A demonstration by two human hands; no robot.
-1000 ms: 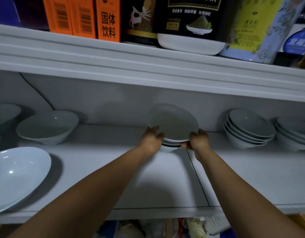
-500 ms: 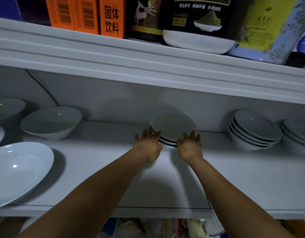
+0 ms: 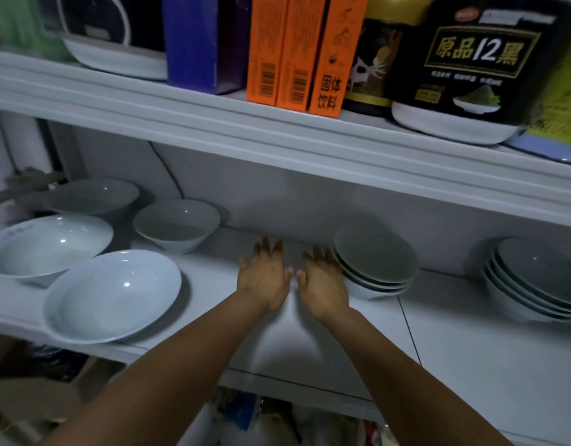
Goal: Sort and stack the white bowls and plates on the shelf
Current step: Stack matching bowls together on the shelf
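White shelf (image 3: 470, 349) bears four loose dishes (image 3: 113, 292) at left — middle stack (image 3: 374, 268), right stack (image 3: 531, 281)

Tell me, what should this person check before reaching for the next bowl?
1. Hands empty: ok, left hand and right hand both open.
2. The middle stack nested evenly: ok.
3. The loose bowl free to lift: ok, stands alone.
4. The front plate well back on the shelf: not ok, its rim reaches the front edge.
5. The right hand clear of the middle stack: cannot tell.
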